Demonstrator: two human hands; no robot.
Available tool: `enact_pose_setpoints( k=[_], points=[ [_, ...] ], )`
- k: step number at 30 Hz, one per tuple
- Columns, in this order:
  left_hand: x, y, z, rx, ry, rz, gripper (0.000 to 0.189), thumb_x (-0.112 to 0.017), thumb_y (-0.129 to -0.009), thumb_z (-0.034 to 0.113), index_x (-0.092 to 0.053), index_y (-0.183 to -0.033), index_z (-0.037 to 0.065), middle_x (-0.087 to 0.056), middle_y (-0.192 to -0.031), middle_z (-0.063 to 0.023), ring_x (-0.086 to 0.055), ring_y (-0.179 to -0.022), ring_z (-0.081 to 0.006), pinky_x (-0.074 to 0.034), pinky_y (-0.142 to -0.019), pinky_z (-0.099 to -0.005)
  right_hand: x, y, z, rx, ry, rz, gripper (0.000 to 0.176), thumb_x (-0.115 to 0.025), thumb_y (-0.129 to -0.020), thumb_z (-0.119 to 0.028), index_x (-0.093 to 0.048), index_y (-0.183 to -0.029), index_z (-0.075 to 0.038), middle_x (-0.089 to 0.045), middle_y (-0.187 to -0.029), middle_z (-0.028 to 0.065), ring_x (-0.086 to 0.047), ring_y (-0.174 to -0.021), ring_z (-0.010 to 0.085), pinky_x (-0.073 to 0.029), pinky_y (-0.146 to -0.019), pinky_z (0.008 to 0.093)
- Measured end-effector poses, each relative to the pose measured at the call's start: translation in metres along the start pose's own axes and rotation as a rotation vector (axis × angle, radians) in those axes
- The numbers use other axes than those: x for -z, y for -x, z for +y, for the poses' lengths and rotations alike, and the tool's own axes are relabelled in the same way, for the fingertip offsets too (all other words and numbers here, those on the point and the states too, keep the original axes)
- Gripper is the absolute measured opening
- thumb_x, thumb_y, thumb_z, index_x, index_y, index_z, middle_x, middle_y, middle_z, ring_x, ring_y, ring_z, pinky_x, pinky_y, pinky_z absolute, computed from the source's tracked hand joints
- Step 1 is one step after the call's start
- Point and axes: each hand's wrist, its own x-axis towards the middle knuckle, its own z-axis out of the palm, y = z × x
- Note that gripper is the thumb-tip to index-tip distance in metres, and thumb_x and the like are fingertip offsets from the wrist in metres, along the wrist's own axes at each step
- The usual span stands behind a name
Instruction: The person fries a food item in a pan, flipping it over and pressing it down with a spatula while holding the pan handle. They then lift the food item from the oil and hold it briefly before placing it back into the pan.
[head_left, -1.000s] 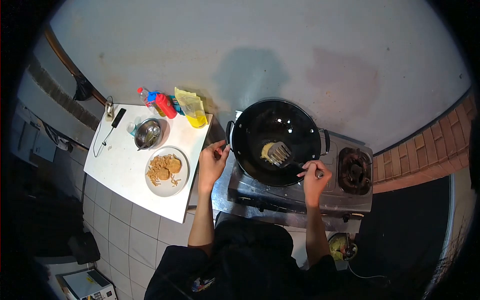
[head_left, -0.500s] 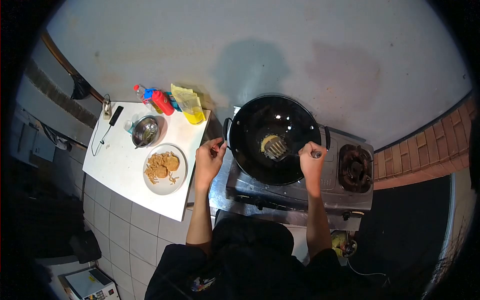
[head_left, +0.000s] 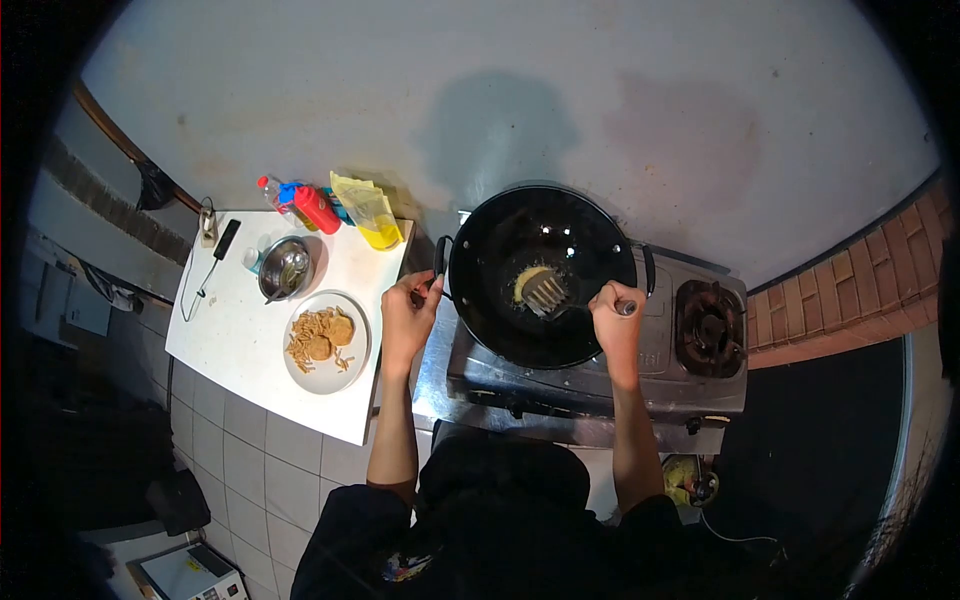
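A black wok [head_left: 500, 225] with two loop handles sits on the gas stove. At its left side, my left hand [head_left: 405, 318] is closed, fingertips pinching the lower part of the wok handle [head_left: 441, 258]. My right hand [head_left: 617, 325] is wrapped around the handle of a slotted spatula [head_left: 547, 295] over the right rim. The spatula's head is down in the wok, against a pale yellowish piece of food [head_left: 525, 279] in bubbling oil. The spatula covers part of that piece.
Left of the stove, a white table [head_left: 240, 360] bears a plate [head_left: 325, 384] of fried food, a metal bowl [head_left: 284, 270], a red bottle [head_left: 317, 209], a yellow pouch [head_left: 375, 220] and a black-handled tool [head_left: 228, 238]. A bare burner [head_left: 710, 328] lies right of the wok.
The whole view has shifted slightly left. Both hands keep their holds, and the spatula stays against the food with hardly any movement.
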Motion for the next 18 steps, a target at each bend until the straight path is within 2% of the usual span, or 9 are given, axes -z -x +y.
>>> enact_pose_setpoints(
  k=[5, 7, 14, 16, 18],
  points=[
    [-0.0005, -0.0001, -0.0001, -0.015, -0.011, 0.003, 0.028, -0.070, -0.084, 0.017, -0.067, -0.097, -0.006, -0.055, -0.062, -0.0080, -0.050, -0.052, -0.0122, -0.040, -0.050, -0.0262, 0.0011, -0.0014, 0.0041, -0.008, 0.016, 0.001, 0.019, -0.047, -0.069, 0.003, -0.035, -0.055, 0.002, -0.019, -0.058, 0.0032, -0.028, -0.053, 0.0053, -0.020, -0.043, 0.0324],
    [-0.0008, -0.0008, -0.0010, -0.034, -0.021, 0.009, 0.028, -0.070, -0.083, 0.017, -0.067, -0.097, -0.006, -0.055, -0.062, -0.0082, -0.050, -0.052, -0.0124, -0.040, -0.050, -0.0265, 0.0026, -0.0029, 0.0035, -0.002, 0.080, -0.031, 0.027, -0.042, -0.077, 0.001, -0.045, -0.050, 0.003, -0.047, -0.046, 0.0047, -0.044, -0.043, 0.0090, -0.031, -0.042, 0.0277],
    [0.0008, 0.0023, 0.0018, -0.012, -0.037, -0.001, 0.027, -0.070, -0.083, 0.016, -0.067, -0.099, -0.005, -0.055, -0.062, -0.0081, -0.049, -0.052, -0.0126, -0.041, -0.051, -0.0273, 0.0039, -0.0009, 0.0040, -0.004, 0.044, -0.037, 0.027, -0.042, -0.077, 0.000, -0.048, -0.050, 0.003, -0.049, -0.046, 0.0050, -0.043, -0.043, 0.0092, -0.031, -0.042, 0.0282],
    [0.0005, 0.0043, 0.0005, -0.031, -0.039, 0.005, 0.028, -0.070, -0.083, 0.016, -0.067, -0.100, -0.005, -0.055, -0.062, -0.0078, -0.049, -0.052, -0.0124, -0.041, -0.051, -0.0273, 0.0035, 0.0024, -0.0008, 0.001, -0.021, -0.011, 0.022, -0.046, -0.071, 0.005, -0.033, -0.053, -0.001, -0.030, -0.048, -0.0008, -0.030, -0.050, 0.0041, -0.021, -0.042, 0.0298],
    [0.0019, 0.0062, 0.0026, -0.040, -0.034, 0.012, 0.028, -0.070, -0.083, 0.015, -0.067, -0.103, -0.004, -0.053, -0.061, -0.0064, -0.048, -0.052, -0.0116, -0.041, -0.051, -0.0265, 0.0027, 0.0048, -0.0054, -0.050, -0.063, 0.008, 0.024, -0.046, -0.073, 0.004, -0.034, -0.052, -0.001, -0.033, -0.048, -0.0011, -0.032, -0.049, 0.0048, -0.022, -0.042, 0.0292]
  ],
)
